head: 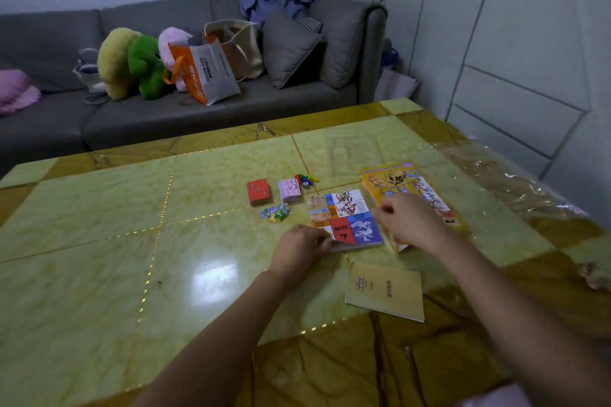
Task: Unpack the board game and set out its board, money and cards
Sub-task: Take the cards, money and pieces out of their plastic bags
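At mid-table, close in: pinching near-left corner of folded board (345, 218) with left hand (299, 248), fingers curled onto the edge. Holding right hand (408, 221) at board's right edge, over box (426, 192), fingers curled; cannot tell whether gripping anything. Hands apart, board between. Judged step: unfolding board. To do well: pin one side flat, lift only the top panel, swing open toward bare table on left, not onto pieces behind. Just beyond board: token pile (276, 212), red cards (259, 192), money (290, 190), pawns and dice (305, 179), all set out, near enough to be swept; shift first if needed. Near right: booklet (385, 291). Far right: plastic wrap (515, 182) on table (99, 241).
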